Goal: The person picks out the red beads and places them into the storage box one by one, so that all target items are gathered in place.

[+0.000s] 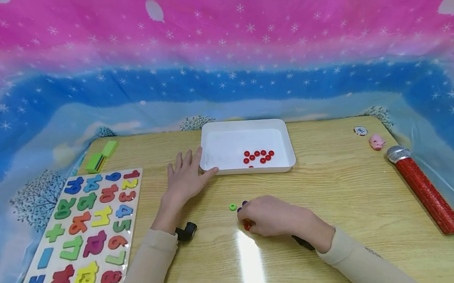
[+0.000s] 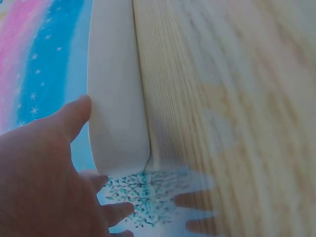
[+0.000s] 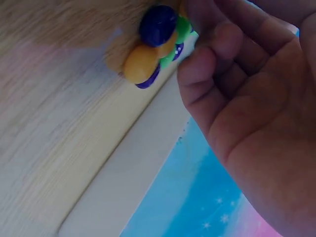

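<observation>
A white tray (image 1: pixel 250 172) at the far middle of the table holds several red beads (image 1: pixel 257 153). My left hand (image 1: pixel 185 177) spreads its fingers at the tray's near left corner; in the left wrist view its thumb touches the tray's side wall (image 2: pixel 118 89). Low over the table, my right hand (image 1: pixel 273 217) has its fingers curled in, with a reddish bead (image 1: pixel 247 224) showing at its fingertips. A green bead (image 1: pixel 232 207) and purple beads lie just left of it. The right wrist view shows a cluster with an orange bead (image 3: pixel 140 64) and a purple bead (image 3: pixel 158 25) beside the fingers.
On the left lies a number puzzle board (image 1: pixel 136 205), with a green block-like item (image 1: pixel 95 162) behind it. A red glittery microphone (image 1: pixel 426 190), a pink pig figure (image 1: pixel 376 142) and a poker chip (image 1: pixel 360 131) sit on the right. A patterned curtain (image 1: pixel 221 83) surrounds the table.
</observation>
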### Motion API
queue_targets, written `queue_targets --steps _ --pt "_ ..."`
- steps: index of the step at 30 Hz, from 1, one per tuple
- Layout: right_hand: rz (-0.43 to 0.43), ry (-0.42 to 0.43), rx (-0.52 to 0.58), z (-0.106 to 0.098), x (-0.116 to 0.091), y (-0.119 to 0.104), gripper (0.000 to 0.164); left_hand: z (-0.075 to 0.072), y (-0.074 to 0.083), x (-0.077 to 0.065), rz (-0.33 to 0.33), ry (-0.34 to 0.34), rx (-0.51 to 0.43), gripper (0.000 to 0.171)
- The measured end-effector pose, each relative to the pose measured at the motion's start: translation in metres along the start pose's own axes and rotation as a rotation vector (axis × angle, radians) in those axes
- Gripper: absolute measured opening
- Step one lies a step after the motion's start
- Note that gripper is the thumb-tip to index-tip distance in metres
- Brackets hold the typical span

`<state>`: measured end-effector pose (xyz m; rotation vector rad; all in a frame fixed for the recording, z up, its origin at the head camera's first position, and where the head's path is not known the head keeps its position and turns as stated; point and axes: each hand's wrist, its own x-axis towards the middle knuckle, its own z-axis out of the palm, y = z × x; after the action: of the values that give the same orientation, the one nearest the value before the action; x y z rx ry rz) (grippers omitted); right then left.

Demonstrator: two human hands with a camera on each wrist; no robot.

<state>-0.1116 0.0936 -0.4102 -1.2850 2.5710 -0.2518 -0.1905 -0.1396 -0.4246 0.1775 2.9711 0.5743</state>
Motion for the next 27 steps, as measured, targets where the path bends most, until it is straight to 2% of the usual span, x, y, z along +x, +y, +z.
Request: queue_targets --steps 5,11,13,18,27 --pt "-0.003 0.023 -0.031 0.002 0.002 0.001 0.017 -0.001 0.001 -0.001 0.005 0.008 -0.008 0.086" --pt "0.002 0.025 0.027 -0.005 0.006 0.004 0.002 0.001 -0.001 -0.001 0.002 0.0 -0.009 0.087" --pt "0.023 0.04 0.041 -0.011 0.008 0.007 0.002 0.001 -0.001 0.0 0.0 -0.004 -0.011 0.087" --pt "0.143 0.083 0.046 -0.029 0.014 0.02 0.005 0.002 -0.002 0.0 -0.004 -0.01 -0.016 0.087" --pt "0.373 0.288 -0.016 -0.056 0.027 0.06 0.014 0.002 -0.001 0.001 -0.005 -0.018 -0.011 0.087"
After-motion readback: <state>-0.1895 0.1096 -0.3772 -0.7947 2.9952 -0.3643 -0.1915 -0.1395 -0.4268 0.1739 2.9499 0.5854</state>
